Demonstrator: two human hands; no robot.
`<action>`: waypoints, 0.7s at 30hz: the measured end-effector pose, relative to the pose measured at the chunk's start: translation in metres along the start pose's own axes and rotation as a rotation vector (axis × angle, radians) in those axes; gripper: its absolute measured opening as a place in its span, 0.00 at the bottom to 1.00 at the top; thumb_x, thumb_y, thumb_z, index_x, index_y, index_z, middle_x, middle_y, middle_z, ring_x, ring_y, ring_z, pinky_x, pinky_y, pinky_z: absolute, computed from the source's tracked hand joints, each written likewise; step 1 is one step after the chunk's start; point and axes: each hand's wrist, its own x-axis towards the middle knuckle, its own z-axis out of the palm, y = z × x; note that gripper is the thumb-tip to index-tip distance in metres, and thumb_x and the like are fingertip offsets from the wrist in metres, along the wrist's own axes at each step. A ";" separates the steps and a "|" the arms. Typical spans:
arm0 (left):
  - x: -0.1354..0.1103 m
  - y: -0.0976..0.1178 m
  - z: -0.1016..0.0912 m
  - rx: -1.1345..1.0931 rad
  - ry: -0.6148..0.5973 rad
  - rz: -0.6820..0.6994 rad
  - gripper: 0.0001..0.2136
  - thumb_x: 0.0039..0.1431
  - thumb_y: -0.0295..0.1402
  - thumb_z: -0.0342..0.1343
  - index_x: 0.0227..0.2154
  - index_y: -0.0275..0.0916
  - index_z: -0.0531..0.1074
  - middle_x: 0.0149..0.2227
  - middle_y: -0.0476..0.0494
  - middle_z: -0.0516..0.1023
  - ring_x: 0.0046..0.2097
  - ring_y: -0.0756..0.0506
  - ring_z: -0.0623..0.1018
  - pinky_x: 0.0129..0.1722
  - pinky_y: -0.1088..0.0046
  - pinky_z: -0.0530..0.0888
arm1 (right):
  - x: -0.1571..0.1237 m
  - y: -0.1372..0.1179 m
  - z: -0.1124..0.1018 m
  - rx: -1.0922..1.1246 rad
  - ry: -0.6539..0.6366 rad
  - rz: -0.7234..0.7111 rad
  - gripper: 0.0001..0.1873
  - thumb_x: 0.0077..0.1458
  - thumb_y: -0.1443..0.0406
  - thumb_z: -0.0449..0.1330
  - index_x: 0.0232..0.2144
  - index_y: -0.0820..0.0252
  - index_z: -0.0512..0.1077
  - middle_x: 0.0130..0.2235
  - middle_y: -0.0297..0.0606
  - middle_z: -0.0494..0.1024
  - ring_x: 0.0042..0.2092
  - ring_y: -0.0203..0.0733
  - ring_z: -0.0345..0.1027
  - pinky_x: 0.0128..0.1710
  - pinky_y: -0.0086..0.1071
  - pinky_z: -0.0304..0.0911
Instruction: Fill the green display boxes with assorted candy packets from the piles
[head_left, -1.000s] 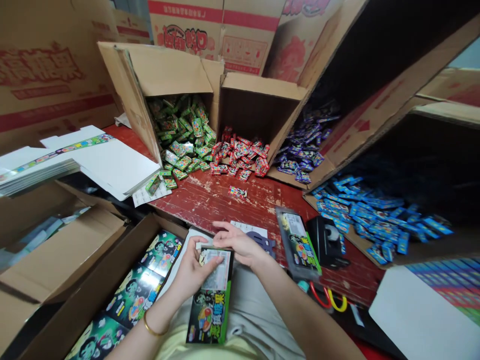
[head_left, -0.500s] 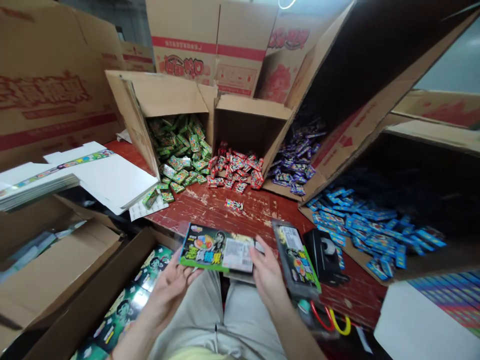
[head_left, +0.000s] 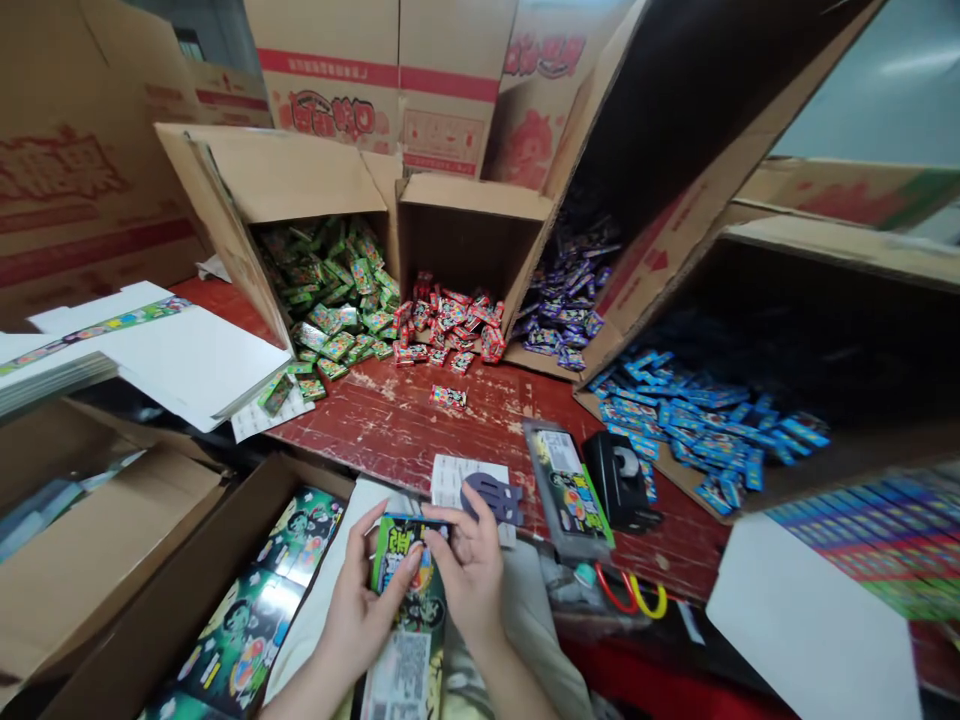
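Note:
Over my lap, a flat dark printed candy box [head_left: 424, 605] stands lengthwise toward me, with green lettering at its far end and a white label at its near end. My left hand [head_left: 364, 590] grips its far left side, thumb on the front. Opposite it, my right hand [head_left: 471, 570] closes on the upper right edge, its thumb pressing near the top. Just beyond my right fingertips lies a flat purple cut-out piece [head_left: 495, 500] over a white printed sheet [head_left: 450, 472] at the table edge. A similar packed box [head_left: 571, 490] lies to the right.
Cartons spill green [head_left: 337, 345], red [head_left: 454, 325], purple [head_left: 562, 335] and blue small packs [head_left: 697, 430] onto the red table [head_left: 360, 420]. A black tape dispenser [head_left: 619, 482] stands right. White card sheets [head_left: 187, 350] lie left, above an open carton [head_left: 176, 590] of green boxes.
The candy box has turned from crosswise to lengthwise and come closer to my body. Both hands have shifted to its far end. The purple piece and printed sheet now show at the table edge.

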 end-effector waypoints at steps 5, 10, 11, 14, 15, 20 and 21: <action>-0.003 -0.001 0.003 0.061 0.040 0.061 0.28 0.53 0.36 0.60 0.54 0.45 0.55 0.45 0.42 0.75 0.45 0.43 0.77 0.47 0.64 0.73 | 0.005 0.004 -0.006 0.199 -0.020 0.171 0.34 0.52 0.64 0.63 0.56 0.56 0.51 0.47 0.46 0.77 0.42 0.42 0.74 0.45 0.39 0.68; 0.011 0.008 0.002 0.004 -0.004 0.036 0.17 0.52 0.34 0.62 0.42 0.44 0.63 0.32 0.50 0.75 0.34 0.47 0.77 0.34 0.73 0.73 | 0.005 -0.001 -0.003 0.134 0.026 0.086 0.32 0.52 0.64 0.63 0.55 0.55 0.53 0.50 0.49 0.74 0.42 0.43 0.74 0.46 0.41 0.68; 0.016 0.008 0.002 -0.034 -0.002 0.033 0.14 0.52 0.34 0.62 0.39 0.43 0.64 0.30 0.52 0.74 0.32 0.48 0.76 0.32 0.74 0.72 | 0.003 0.001 -0.002 0.110 0.065 0.020 0.31 0.53 0.65 0.63 0.55 0.54 0.53 0.51 0.48 0.72 0.42 0.42 0.74 0.45 0.40 0.68; 0.031 0.007 0.002 -0.141 0.018 0.059 0.10 0.52 0.36 0.62 0.30 0.41 0.65 0.33 0.48 0.75 0.36 0.47 0.76 0.38 0.72 0.72 | -0.004 0.008 -0.001 0.058 0.135 -0.125 0.30 0.55 0.67 0.60 0.56 0.52 0.53 0.46 0.43 0.73 0.41 0.40 0.74 0.42 0.37 0.70; 0.035 0.006 0.002 -0.164 0.015 0.069 0.11 0.51 0.37 0.62 0.28 0.41 0.64 0.35 0.46 0.76 0.38 0.46 0.77 0.40 0.70 0.72 | -0.005 0.009 -0.001 0.038 0.128 -0.128 0.29 0.55 0.68 0.60 0.56 0.53 0.54 0.42 0.41 0.74 0.40 0.40 0.74 0.41 0.36 0.70; 0.038 0.013 0.000 -0.198 -0.030 0.071 0.10 0.52 0.36 0.60 0.34 0.43 0.65 0.32 0.48 0.78 0.35 0.47 0.77 0.38 0.70 0.72 | -0.004 0.004 -0.007 0.000 0.085 -0.071 0.29 0.56 0.67 0.59 0.57 0.56 0.53 0.39 0.40 0.75 0.40 0.41 0.73 0.43 0.38 0.70; 0.037 0.016 -0.001 -0.182 -0.049 0.071 0.11 0.52 0.35 0.61 0.37 0.43 0.66 0.32 0.48 0.78 0.35 0.47 0.77 0.37 0.70 0.72 | -0.003 0.000 -0.008 0.003 0.079 -0.073 0.31 0.56 0.66 0.59 0.58 0.55 0.51 0.40 0.41 0.76 0.41 0.41 0.73 0.43 0.39 0.70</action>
